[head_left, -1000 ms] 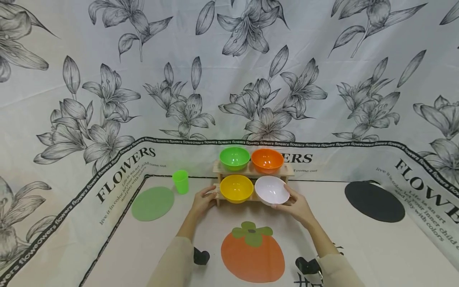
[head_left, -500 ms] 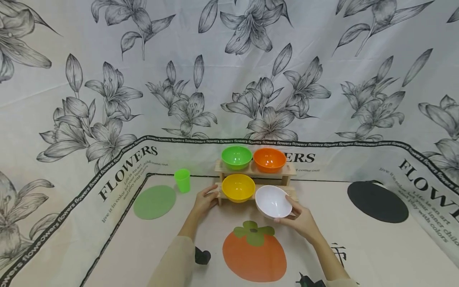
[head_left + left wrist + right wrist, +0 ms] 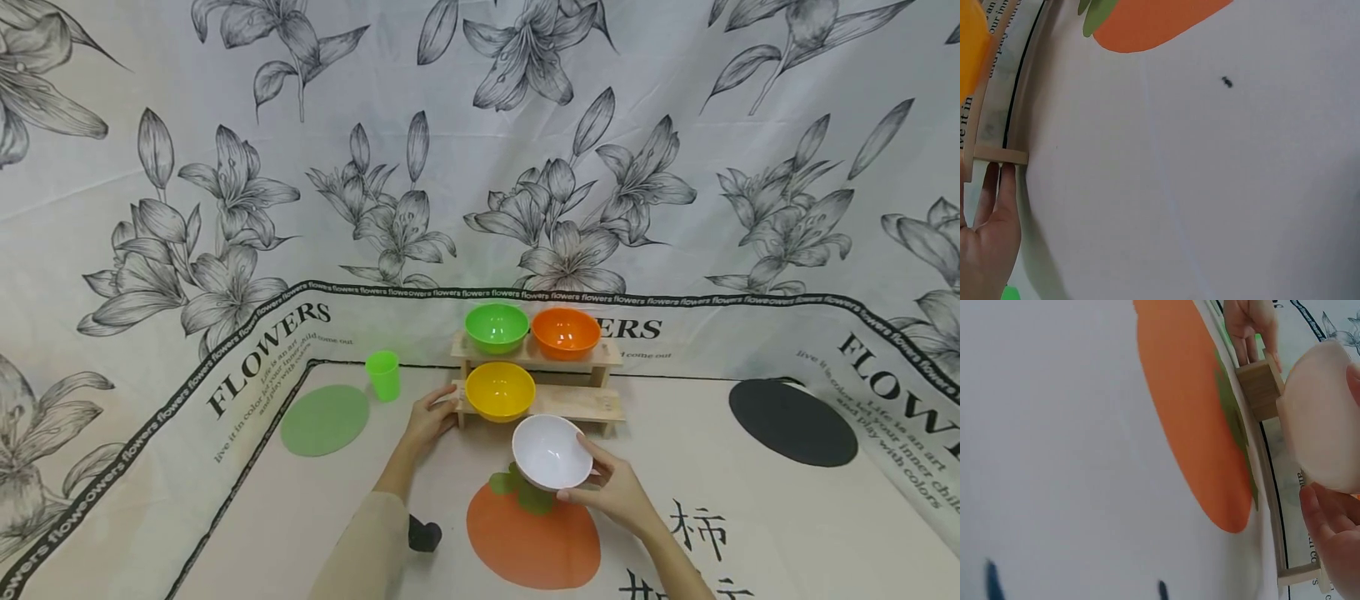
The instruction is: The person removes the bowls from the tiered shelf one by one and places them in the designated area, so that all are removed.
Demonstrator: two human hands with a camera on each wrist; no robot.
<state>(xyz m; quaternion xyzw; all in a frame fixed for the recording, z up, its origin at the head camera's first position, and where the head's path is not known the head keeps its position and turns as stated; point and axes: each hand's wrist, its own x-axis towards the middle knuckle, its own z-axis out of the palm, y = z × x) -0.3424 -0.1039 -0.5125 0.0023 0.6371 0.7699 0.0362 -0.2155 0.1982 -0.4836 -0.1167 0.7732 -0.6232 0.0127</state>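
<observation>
My right hand point(image 3: 611, 492) pinches a white bowl point(image 3: 551, 452) by its right side, thumb low and fingers at the rim. In the head view the bowl overlaps the printed persimmon's leaves, in front of a two-step wooden rack point(image 3: 577, 402). The right wrist view shows the bowl's pale outside point(image 3: 1322, 419). My left hand point(image 3: 430, 421) holds the left end of the rack; in the left wrist view its fingers point(image 3: 1005, 194) meet the rack's leg. A yellow bowl point(image 3: 500, 392) sits on the lower step. Green point(image 3: 497, 328) and orange point(image 3: 566, 333) bowls stand on the upper step.
A green cup point(image 3: 384, 377) stands left of the rack, behind a flat green oval point(image 3: 326, 421). Far right lies a black oval point(image 3: 793, 422). An orange persimmon point(image 3: 532, 542) is printed on the tablecloth. A flower-patterned cloth point(image 3: 375, 167) hangs behind.
The white bowl has come off the right of the lower step, toward me and slightly left, in my right hand. My left hand stays at the rack's end.
</observation>
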